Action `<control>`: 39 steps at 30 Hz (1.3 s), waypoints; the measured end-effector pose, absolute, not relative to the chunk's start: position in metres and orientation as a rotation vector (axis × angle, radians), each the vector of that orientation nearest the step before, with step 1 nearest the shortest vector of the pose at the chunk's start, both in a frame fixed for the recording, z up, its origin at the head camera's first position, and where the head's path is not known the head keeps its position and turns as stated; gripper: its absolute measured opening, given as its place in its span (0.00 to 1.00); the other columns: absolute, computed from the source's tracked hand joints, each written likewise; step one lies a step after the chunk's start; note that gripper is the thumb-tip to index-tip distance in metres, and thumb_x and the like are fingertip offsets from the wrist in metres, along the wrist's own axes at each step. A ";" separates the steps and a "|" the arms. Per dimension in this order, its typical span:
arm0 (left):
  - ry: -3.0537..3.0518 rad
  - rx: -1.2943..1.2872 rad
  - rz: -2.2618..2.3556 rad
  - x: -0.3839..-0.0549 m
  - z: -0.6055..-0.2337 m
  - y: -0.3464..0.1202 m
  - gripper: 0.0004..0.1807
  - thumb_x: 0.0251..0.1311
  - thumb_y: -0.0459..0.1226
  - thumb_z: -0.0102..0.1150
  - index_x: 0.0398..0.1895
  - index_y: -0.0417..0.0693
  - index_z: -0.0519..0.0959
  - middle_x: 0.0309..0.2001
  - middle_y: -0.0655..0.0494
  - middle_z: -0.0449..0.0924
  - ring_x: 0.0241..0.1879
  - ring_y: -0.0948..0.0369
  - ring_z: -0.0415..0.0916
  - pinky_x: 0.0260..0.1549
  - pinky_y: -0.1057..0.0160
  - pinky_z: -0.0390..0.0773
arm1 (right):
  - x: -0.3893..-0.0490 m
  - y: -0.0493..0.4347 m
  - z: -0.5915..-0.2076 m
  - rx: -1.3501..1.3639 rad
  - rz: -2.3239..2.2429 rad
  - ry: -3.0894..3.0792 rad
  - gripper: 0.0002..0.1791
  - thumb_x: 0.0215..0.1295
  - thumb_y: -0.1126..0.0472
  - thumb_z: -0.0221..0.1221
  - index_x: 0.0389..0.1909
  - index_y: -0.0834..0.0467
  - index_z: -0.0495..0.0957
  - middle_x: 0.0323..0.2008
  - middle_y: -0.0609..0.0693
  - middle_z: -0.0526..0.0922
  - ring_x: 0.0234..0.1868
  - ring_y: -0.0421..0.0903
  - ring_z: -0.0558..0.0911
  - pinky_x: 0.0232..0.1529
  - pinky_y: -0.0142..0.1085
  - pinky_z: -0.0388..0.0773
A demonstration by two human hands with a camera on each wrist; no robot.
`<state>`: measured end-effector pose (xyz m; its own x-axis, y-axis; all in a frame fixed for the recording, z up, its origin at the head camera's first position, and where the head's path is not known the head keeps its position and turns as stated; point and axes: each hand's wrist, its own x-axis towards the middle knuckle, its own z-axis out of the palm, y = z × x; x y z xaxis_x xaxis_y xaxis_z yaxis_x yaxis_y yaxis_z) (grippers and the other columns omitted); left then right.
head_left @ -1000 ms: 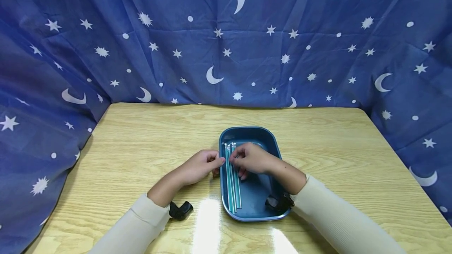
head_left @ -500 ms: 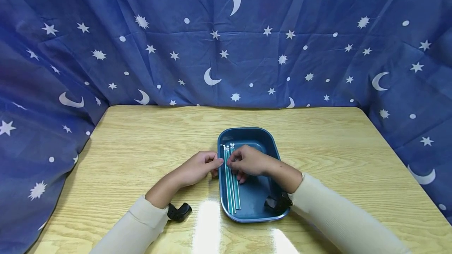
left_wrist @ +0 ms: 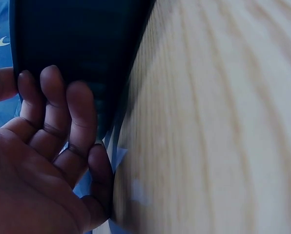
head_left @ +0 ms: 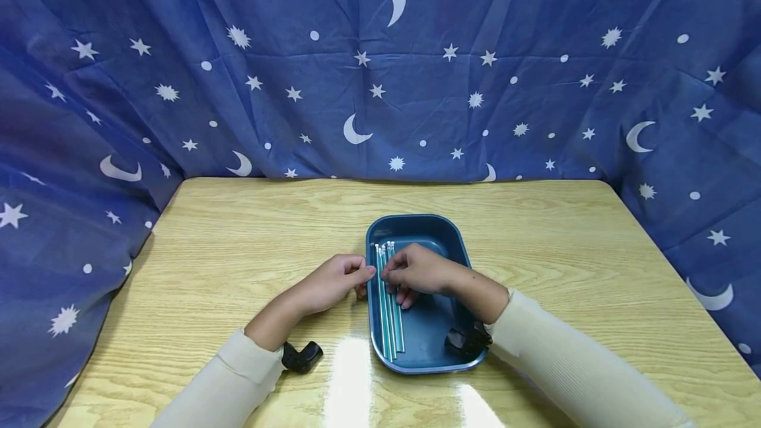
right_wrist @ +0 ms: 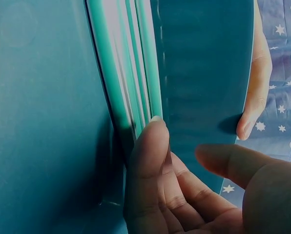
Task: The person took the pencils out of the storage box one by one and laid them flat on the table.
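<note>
In the head view my left hand holds the left wall of a dark blue tray. Its thumb lies at the rim, and in the left wrist view the fingers press against the outer wall. Several teal pencils with pale ends lie lengthwise along the tray's left side. My right hand reaches into the tray from the right, over the middle of the pencils. In the right wrist view the nearest fingertip rests at the pencils, while the thumb stands apart from them; part of the pencils is hidden behind the fingers.
The tray stands on a light wood-grain table. A blue curtain with moons and stars hangs behind the table and along its sides. Black wrist mounts sit at both cuffs, the right one over the tray's interior.
The whole head view has shifted slightly. Both hands, the tray and the pencils keep nearly the same places; the right fingertips have edged slightly left over the pencils.
</note>
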<state>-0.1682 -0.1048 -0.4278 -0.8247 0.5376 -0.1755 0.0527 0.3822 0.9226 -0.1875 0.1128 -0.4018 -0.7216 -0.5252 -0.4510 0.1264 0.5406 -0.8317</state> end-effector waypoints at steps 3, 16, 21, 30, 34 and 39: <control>2.190 0.512 1.444 -0.169 -0.429 -0.105 0.21 0.76 0.46 0.46 0.30 0.40 0.74 0.30 0.50 0.79 0.26 0.60 0.65 0.27 0.67 0.66 | -0.187 0.113 -0.402 -0.308 -1.202 2.073 0.12 0.76 0.63 0.52 0.46 0.66 0.81 0.33 0.57 0.84 0.21 0.42 0.82 0.28 0.38 0.86; 2.190 0.516 1.457 -0.168 -0.429 -0.105 0.20 0.76 0.46 0.47 0.29 0.41 0.73 0.30 0.49 0.79 0.26 0.58 0.65 0.27 0.67 0.66 | -0.188 0.114 -0.403 -0.257 -1.197 2.179 0.06 0.74 0.65 0.53 0.44 0.63 0.77 0.27 0.57 0.78 0.18 0.45 0.81 0.26 0.41 0.86; 2.188 0.520 1.461 -0.167 -0.429 -0.104 0.20 0.76 0.46 0.47 0.29 0.41 0.74 0.29 0.49 0.79 0.26 0.58 0.65 0.28 0.67 0.66 | -0.189 0.114 -0.405 -0.238 -1.202 2.225 0.04 0.73 0.66 0.54 0.42 0.63 0.75 0.28 0.56 0.77 0.20 0.46 0.82 0.27 0.41 0.86; 2.179 0.555 1.474 -0.167 -0.428 -0.104 0.20 0.77 0.44 0.45 0.29 0.39 0.73 0.29 0.48 0.78 0.29 0.56 0.68 0.30 0.67 0.67 | -0.190 0.117 -0.407 -0.214 -1.240 2.227 0.05 0.72 0.68 0.53 0.45 0.62 0.71 0.29 0.57 0.79 0.22 0.47 0.83 0.29 0.41 0.86; 2.176 0.554 1.475 -0.168 -0.429 -0.104 0.20 0.78 0.44 0.45 0.30 0.39 0.73 0.29 0.49 0.77 0.30 0.55 0.69 0.31 0.66 0.68 | -0.189 0.117 -0.407 -0.183 -1.283 2.188 0.08 0.72 0.68 0.54 0.48 0.62 0.69 0.29 0.59 0.80 0.21 0.47 0.84 0.30 0.42 0.87; 2.177 0.548 1.477 -0.168 -0.429 -0.103 0.19 0.77 0.43 0.45 0.30 0.40 0.74 0.29 0.50 0.77 0.31 0.55 0.71 0.32 0.66 0.69 | -0.189 0.115 -0.408 -0.190 -1.282 2.162 0.09 0.70 0.70 0.55 0.49 0.62 0.69 0.27 0.59 0.82 0.20 0.46 0.84 0.29 0.42 0.87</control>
